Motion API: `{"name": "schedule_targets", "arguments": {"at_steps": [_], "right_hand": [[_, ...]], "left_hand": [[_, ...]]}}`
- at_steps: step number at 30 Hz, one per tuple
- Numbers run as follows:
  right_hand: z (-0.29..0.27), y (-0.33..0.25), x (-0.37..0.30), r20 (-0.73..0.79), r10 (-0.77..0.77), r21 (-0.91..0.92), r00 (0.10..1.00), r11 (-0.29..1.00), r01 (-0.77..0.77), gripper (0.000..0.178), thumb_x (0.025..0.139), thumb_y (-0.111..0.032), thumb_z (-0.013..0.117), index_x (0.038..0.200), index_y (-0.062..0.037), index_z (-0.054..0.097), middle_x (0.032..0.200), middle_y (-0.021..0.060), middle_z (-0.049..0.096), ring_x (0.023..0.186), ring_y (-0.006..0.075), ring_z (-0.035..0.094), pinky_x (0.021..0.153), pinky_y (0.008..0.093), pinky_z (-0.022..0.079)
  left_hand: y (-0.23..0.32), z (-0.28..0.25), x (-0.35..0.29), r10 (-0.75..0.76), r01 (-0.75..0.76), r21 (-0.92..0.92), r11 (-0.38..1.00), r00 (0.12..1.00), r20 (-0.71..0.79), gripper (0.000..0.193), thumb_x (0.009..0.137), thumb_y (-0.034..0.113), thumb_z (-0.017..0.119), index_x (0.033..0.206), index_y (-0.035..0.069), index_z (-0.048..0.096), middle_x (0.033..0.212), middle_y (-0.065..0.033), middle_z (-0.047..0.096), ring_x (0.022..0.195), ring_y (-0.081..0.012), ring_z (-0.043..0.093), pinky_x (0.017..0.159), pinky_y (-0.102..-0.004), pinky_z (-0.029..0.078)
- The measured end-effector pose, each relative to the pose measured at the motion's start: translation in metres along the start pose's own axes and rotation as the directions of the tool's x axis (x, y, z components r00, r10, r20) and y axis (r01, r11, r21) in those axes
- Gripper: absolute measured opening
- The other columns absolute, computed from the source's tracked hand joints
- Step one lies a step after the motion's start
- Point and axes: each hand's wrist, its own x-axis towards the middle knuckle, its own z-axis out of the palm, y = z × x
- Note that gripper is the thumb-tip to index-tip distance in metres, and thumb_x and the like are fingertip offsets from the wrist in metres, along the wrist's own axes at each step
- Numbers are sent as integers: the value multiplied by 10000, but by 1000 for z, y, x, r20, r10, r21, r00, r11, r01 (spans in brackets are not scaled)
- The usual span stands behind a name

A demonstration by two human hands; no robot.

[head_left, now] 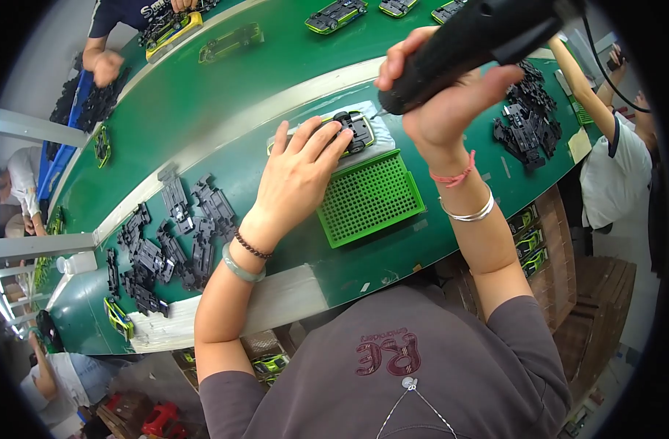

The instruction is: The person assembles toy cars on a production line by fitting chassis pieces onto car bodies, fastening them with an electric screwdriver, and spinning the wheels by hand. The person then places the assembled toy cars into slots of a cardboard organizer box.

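Note:
A toy car with a black underside and yellow-green edges lies wheels up on a white pad. My left hand rests over it, fingers curled across its body and hiding much of it. My right hand grips a black electric screwdriver, held tilted with its bit pointing down at the car's right end. Whether the bit touches the car I cannot tell. Just in front of the car sits a green perforated basket.
Black plastic chassis parts lie loose left of my left arm, with another pile at the right. More toy cars stand along the far side. A co-worker's hand shows at the far left. The screwdriver's cord hangs at the right.

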Motion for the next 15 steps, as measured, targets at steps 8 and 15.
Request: {"name": "schedule_targets", "arguments": {"at_steps": [8, 15], "right_hand": [[1, 26, -2, 53, 11, -69, 999, 998, -8, 970, 645, -910, 189, 780, -8, 521, 560, 96, 534, 504, 167, 526, 479, 259, 422], [2, 35, -4, 102, 26, -104, 994, 994, -16, 958, 647, -908, 197, 789, -16, 519, 563, 88, 524, 504, 159, 511, 483, 250, 417]], "left_hand": [[0, 0, 0, -12, 12, -17, 1000, 1000, 7, 404, 795, 126, 590, 1196, 107, 541, 1202, -49, 520, 1158, -257, 453, 951, -527, 364], [-1, -1, 0, -18, 18, -18, 1000, 999, 38, 444, 801, 96, 593, 1237, 129, 516, 1242, -49, 505, 1178, -261, 446, 984, -484, 334]]}}
